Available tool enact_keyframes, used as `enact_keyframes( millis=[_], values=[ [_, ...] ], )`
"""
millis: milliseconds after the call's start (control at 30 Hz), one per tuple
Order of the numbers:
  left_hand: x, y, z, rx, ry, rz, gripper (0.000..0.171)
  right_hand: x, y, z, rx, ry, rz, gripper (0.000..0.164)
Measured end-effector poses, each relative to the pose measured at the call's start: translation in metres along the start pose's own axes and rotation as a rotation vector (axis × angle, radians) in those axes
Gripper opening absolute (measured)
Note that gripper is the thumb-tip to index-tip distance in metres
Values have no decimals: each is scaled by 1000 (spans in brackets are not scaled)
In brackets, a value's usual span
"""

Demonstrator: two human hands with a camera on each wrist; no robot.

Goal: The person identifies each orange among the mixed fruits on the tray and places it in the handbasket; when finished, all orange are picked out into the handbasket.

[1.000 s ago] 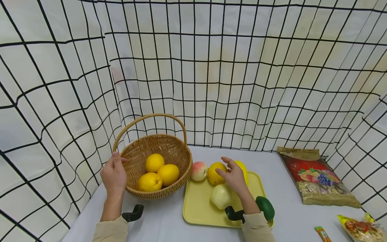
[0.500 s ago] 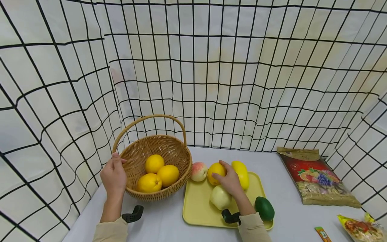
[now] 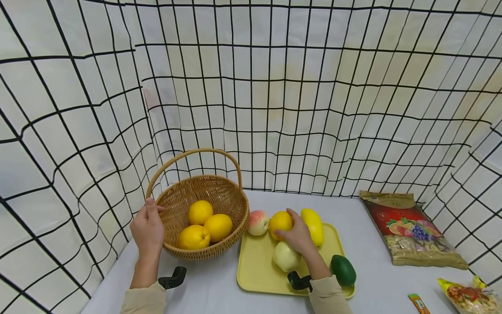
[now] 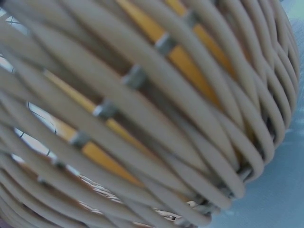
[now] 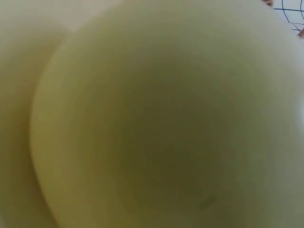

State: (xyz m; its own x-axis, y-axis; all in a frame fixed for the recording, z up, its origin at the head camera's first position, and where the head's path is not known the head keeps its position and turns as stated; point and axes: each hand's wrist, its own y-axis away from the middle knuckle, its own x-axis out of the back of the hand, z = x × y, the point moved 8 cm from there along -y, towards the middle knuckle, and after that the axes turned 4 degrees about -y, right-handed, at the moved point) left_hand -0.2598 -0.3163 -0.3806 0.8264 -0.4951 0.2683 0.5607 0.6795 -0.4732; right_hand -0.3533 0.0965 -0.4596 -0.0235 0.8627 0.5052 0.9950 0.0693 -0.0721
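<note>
My left hand (image 3: 148, 226) grips the left rim of a brown wicker basket (image 3: 196, 254), which tilts toward me and has a tall arched handle. Three yellow-orange oranges (image 3: 201, 212) lie inside it. At the back of a yellow tray (image 3: 259, 279), my right hand (image 3: 299, 235) holds an orange (image 3: 279, 221), thumb in front and fingers on its right side. Just below that hand sits a pale green round fruit (image 3: 284, 257), which fills the right wrist view. The basket's weave (image 4: 156, 114) takes up most of the left wrist view, with orange showing through its gaps.
A peach (image 3: 258, 222) lies between basket and tray orange. On the tray's right are a yellow elongated fruit (image 3: 313, 226) and a dark green avocado-like fruit (image 3: 343, 270). Farther right lie a red-and-gold bag (image 3: 415, 231), a small packet (image 3: 418, 303) and a yellow snack bag (image 3: 470, 296). Black netting surrounds the table.
My right hand has moved slightly left and down onto the orange, its fingers closing around it. My left hand and the basket stay nearly where they were.
</note>
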Motion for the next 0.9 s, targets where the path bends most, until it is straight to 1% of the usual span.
enact_keyframes(
  millis=[267,533,800,900],
  values=[
    [2,1,-1,1,-6,5,64,2,2,-3,14,24,3,81],
    [1,0,0,-1,3,5,63,10,0,-7,36,26,71,82],
    [0,0,0,0,-49,6,62,21,5,-19,81,-69,167,81],
    [0,-1,-2,2,-53,11,63,25,7,-25,105,-106,195,79]
  ],
)
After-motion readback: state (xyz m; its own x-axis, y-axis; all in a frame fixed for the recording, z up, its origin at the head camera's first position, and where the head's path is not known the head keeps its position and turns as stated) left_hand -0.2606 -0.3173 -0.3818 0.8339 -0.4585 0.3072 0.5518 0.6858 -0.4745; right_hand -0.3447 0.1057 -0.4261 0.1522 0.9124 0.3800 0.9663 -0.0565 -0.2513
